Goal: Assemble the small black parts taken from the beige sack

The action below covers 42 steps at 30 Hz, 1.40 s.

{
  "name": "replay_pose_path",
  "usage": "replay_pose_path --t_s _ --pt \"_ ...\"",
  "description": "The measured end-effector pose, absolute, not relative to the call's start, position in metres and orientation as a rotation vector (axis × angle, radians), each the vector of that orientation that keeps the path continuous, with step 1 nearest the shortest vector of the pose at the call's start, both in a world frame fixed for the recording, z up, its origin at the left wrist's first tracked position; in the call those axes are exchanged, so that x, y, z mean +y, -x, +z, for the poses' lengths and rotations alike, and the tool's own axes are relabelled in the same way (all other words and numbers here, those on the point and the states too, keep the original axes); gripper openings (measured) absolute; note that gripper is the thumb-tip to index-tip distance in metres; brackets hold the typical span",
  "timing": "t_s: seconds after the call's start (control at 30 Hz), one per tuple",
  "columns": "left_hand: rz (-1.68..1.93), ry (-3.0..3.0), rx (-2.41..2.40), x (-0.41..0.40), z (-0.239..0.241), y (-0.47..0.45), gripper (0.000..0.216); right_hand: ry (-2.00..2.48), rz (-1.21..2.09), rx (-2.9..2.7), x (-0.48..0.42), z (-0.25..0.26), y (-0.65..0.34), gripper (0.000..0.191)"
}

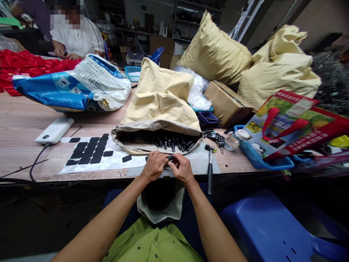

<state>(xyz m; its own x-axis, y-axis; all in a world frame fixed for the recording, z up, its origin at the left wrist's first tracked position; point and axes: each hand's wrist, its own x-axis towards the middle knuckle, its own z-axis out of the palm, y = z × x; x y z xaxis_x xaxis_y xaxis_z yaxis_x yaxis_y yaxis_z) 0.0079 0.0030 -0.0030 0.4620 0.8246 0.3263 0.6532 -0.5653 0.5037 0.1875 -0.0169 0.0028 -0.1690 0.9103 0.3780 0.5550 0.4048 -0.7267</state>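
Observation:
Between the fingertips of both hands is a small black cylindrical piece (170, 158), just in front of the table's edge. My left hand (156, 164) pinches its left end, and my right hand (182, 168) pinches the right end. Right behind them a cream cloth sack (160, 98) lies with its mouth facing me, and several similar black pieces (173, 143) show inside it. Below my hands, an open sack (160, 214) with a dark inside sits at my lap. A hammer (210, 169) lies to the right of my right hand, its handle past the table edge.
Black rounded stickers (91, 149) lie on a white sheet at left, near a white power bank (54, 130). A blue-and-white bag (73, 87) stands behind. At right are a blue tray (253, 154), a cardboard box (227, 102) and a blue chair (272, 225). Another person (77, 40) sits opposite.

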Motion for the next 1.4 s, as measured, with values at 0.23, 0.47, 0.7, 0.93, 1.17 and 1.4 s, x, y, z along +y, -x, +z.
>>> replay_pose_path --t_s 0.23,0.47,0.7,0.93,1.17,1.4 --pt "0.755 -2.428 1.26 0.002 0.0 -0.009 0.03 1.241 0.66 -1.742 -0.014 -0.001 -0.19 0.018" --pt "0.785 -2.458 1.258 0.002 0.004 -0.01 0.026 1.247 0.846 -1.349 -0.004 -0.011 -0.194 0.019" --pt "0.858 -2.436 1.102 -0.04 0.004 -0.007 0.022 1.245 0.837 -1.33 -0.002 -0.015 -0.195 0.02" --pt "0.447 -2.383 1.046 -0.116 -0.05 -0.002 0.019 1.243 0.851 -1.339 -0.003 -0.013 -0.194 0.018" --pt "0.042 -2.202 1.311 -0.11 -0.072 -0.007 0.016 1.238 0.85 -1.336 -0.004 -0.009 -0.194 0.017" --pt "1.026 -2.364 1.359 -0.044 0.007 0.012 0.02 1.238 0.876 -1.332 -0.005 -0.009 -0.193 0.016"
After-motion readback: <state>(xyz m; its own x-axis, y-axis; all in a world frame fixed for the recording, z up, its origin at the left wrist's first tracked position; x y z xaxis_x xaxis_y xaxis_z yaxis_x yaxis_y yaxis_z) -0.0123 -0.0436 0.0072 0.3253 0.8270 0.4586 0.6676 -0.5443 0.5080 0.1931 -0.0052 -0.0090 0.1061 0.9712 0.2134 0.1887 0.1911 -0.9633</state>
